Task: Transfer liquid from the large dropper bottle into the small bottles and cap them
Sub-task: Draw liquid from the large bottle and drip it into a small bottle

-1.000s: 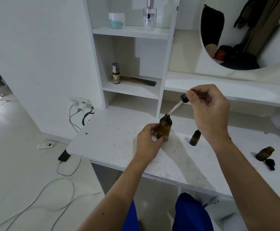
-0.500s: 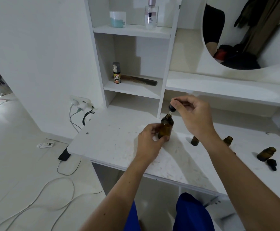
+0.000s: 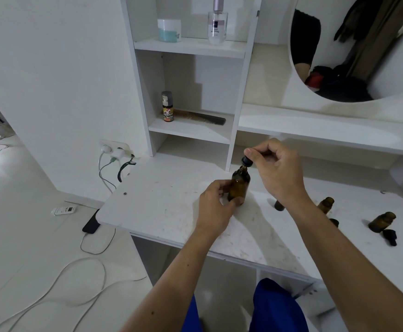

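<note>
The large amber dropper bottle (image 3: 239, 188) stands upright on the white desk (image 3: 162, 200). My left hand (image 3: 216, 209) grips its lower body. My right hand (image 3: 277, 171) pinches the black dropper cap (image 3: 246, 161) just above the bottle's neck, with the glass tube down inside the bottle. Three small amber bottles sit to the right: one (image 3: 279, 205) partly hidden behind my right wrist, one (image 3: 325, 205) open and upright, and one (image 3: 382, 221) farther right. A loose black cap (image 3: 390, 237) lies next to that last bottle, and another (image 3: 334, 222) lies by my right forearm.
White shelves behind the desk hold a spray can (image 3: 167, 106), a comb (image 3: 200, 116), a jar (image 3: 169, 30) and a clear perfume bottle (image 3: 217, 22). A round mirror (image 3: 354, 44) hangs at the right. Cables (image 3: 95, 245), a phone (image 3: 91, 224) and a wall socket (image 3: 115, 149) are at the left.
My right hand lowered the dropper from a raised, tilted position down into the large bottle's neck. My left hand kept its hold on the bottle.
</note>
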A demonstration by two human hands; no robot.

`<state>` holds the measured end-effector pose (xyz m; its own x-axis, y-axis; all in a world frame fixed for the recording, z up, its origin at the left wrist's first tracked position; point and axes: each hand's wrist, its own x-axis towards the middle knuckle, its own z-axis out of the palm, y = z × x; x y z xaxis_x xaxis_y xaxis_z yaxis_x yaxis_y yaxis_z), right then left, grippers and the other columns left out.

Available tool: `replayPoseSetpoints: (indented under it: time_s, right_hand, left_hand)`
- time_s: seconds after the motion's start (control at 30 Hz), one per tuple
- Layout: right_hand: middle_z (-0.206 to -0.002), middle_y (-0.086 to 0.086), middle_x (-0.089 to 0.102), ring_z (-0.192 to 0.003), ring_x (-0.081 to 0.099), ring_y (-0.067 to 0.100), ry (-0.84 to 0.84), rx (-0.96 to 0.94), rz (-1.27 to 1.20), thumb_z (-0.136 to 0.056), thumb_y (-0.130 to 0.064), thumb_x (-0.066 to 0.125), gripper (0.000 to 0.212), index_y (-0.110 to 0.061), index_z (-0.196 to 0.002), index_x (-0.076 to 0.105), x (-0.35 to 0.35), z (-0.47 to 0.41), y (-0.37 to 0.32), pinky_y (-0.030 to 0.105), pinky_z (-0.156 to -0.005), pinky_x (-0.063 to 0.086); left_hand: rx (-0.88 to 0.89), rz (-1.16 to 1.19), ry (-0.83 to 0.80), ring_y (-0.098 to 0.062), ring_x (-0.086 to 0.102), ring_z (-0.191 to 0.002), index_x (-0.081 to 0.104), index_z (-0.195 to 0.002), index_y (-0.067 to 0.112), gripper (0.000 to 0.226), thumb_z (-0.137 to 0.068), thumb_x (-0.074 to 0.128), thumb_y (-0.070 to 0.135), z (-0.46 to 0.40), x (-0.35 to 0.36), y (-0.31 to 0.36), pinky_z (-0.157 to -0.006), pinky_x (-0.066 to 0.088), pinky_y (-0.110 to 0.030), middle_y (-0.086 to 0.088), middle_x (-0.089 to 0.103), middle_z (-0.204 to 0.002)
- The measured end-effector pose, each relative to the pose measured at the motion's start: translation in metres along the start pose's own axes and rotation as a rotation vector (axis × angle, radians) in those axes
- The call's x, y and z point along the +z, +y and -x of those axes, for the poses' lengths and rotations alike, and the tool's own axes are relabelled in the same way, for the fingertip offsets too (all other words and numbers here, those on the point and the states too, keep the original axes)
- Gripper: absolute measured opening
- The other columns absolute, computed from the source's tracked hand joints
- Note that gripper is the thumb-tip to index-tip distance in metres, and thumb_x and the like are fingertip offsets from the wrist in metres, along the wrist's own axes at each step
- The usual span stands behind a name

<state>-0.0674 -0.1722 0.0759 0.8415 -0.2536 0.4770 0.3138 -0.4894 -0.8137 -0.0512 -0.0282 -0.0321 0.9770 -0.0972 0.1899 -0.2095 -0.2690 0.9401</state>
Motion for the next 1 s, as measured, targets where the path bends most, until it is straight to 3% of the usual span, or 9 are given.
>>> replayPoseSetpoints:
  time_s: [0.1, 0.33, 0.57, 0.8, 0.9, 1.0]
  right_hand:
    - [-0.087, -0.009, 0.078, -0.081, 0.074, 0.002, -0.009, -0.007, 0.028, -0.095, -0.019, 0.08, 0.015, -0.027, -0.085, 0.074, 0.0, 0.0, 0.0, 0.011, -0.076, 0.055]
    - [-0.091, -0.007, 0.077, -0.085, 0.072, 0.009, -0.045, -0.086, 0.097, -0.092, -0.02, 0.082, 0.005, -0.018, -0.091, 0.078, 0.001, 0.003, -0.004, 0.013, -0.079, 0.055]
    - [-0.096, 0.001, 0.078, -0.09, 0.075, 0.013, 0.054, -0.119, 0.026, -0.095, -0.021, 0.081, 0.012, -0.012, -0.101, 0.077, -0.01, 0.002, -0.012, 0.02, -0.084, 0.059]
    - [-0.096, -0.001, 0.079, -0.09, 0.077, 0.011, 0.149, -0.109, -0.041, -0.098, -0.022, 0.078, 0.012, -0.011, -0.102, 0.074, -0.026, 0.004, -0.019, 0.021, -0.086, 0.06]
    - [-0.096, -0.003, 0.079, -0.091, 0.077, 0.013, 0.2, -0.067, -0.107, -0.098, -0.023, 0.077, 0.009, -0.015, -0.101, 0.073, -0.031, 0.004, -0.022, 0.029, -0.089, 0.062]
    - [-0.097, -0.002, 0.079, -0.093, 0.077, 0.016, 0.225, -0.046, -0.134, -0.098, -0.025, 0.077, 0.008, -0.02, -0.101, 0.073, -0.038, 0.004, -0.024, 0.038, -0.091, 0.064]
  left_hand:
    - [-0.004, -0.004, -0.002, -0.007, 0.064, -0.11, 0.065, -0.129, 0.018, 0.05, -0.083, 0.086, 0.021, -0.001, 0.0, -0.001, -0.093, 0.047, -0.01, 0.007, 0.07, -0.123]
    - [-0.012, 0.003, -0.003, -0.008, 0.065, -0.108, 0.065, -0.128, 0.017, 0.049, -0.083, 0.086, 0.019, -0.001, 0.0, 0.001, -0.093, 0.051, -0.014, 0.006, 0.071, -0.121]
    - [-0.017, -0.012, -0.003, -0.009, 0.064, -0.111, 0.064, -0.129, 0.019, 0.052, -0.082, 0.087, 0.02, -0.001, 0.001, 0.001, -0.091, 0.047, -0.01, 0.006, 0.07, -0.123]
    - [0.012, -0.05, 0.003, -0.008, 0.062, -0.114, 0.062, -0.132, 0.019, 0.052, -0.085, 0.084, 0.022, 0.002, 0.0, 0.002, -0.1, 0.048, -0.017, 0.007, 0.068, -0.126]
    - [0.027, -0.064, 0.004, -0.007, 0.063, -0.111, 0.063, -0.131, 0.018, 0.05, -0.086, 0.084, 0.019, 0.003, 0.0, 0.003, -0.101, 0.051, -0.02, 0.006, 0.069, -0.124]
    - [0.014, -0.078, 0.002, -0.008, 0.064, -0.112, 0.062, -0.132, 0.017, 0.051, -0.086, 0.084, 0.018, 0.005, 0.0, 0.003, -0.095, 0.047, -0.011, 0.005, 0.068, -0.125]
